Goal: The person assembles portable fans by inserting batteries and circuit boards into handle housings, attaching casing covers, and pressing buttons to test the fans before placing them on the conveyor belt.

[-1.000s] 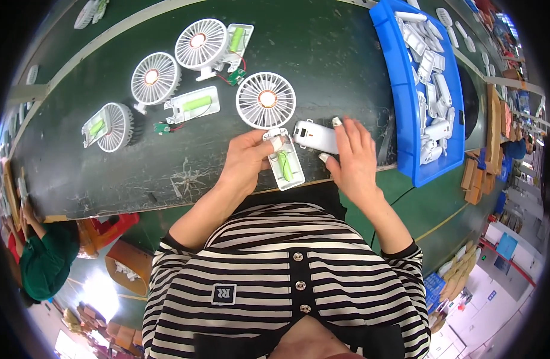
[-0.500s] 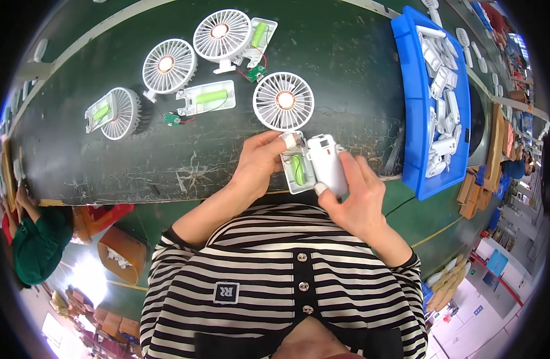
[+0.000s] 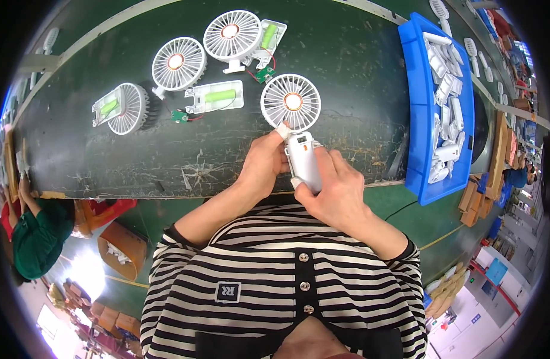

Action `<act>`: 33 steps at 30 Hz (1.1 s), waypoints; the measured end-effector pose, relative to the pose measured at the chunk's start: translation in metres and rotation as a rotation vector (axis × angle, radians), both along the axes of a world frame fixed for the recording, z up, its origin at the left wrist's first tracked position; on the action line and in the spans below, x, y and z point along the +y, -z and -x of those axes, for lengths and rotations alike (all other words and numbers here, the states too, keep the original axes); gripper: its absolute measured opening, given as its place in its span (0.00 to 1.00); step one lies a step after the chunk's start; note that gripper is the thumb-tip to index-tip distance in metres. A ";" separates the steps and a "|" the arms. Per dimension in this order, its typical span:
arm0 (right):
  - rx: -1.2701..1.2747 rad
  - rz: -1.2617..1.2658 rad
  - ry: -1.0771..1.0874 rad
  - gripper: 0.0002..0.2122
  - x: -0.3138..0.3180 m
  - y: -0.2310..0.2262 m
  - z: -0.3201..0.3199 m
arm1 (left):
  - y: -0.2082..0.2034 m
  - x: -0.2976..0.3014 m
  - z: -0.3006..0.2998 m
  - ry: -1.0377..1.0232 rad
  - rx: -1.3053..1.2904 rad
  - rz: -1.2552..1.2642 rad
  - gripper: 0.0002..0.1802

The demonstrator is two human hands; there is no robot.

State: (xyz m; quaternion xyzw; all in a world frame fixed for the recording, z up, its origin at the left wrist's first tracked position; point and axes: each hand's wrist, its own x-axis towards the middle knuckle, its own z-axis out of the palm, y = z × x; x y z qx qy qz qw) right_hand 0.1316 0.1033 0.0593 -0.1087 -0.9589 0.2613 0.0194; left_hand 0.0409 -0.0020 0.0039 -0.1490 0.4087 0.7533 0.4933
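Observation:
A white handheld fan (image 3: 291,102) lies with its round grille on the table, its handle toward me. My left hand (image 3: 261,164) is closed round the left side of the handle, with the thumb up at the neck. My right hand (image 3: 339,186) grips a white handle cover (image 3: 305,160), thumb low on it and fingers along its right side. The cover lies over the handle's open half and hides the green battery inside. White tape or finger cots wrap some fingertips of both hands.
Several more fans (image 3: 179,64) lie at the far left with open handles, green batteries (image 3: 220,96) and green circuit boards (image 3: 180,116). A blue bin (image 3: 413,113) of white handle parts stands on the right. Another person's green sleeve (image 3: 44,239) shows at the left edge.
My right hand has moved left with the cover, from beside the open handle to on top of it. The battery is now covered. The whole view has shifted slightly.

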 end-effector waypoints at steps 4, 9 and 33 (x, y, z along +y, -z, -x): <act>-0.016 -0.010 -0.013 0.22 0.000 0.003 -0.002 | 0.002 0.000 -0.001 -0.005 -0.011 -0.015 0.22; -0.012 -0.039 -0.040 0.23 0.001 0.008 -0.003 | -0.001 0.000 0.000 -0.001 -0.010 -0.026 0.23; -0.157 -0.019 -0.088 0.32 0.004 0.002 -0.019 | 0.002 0.005 -0.001 0.119 0.080 0.154 0.15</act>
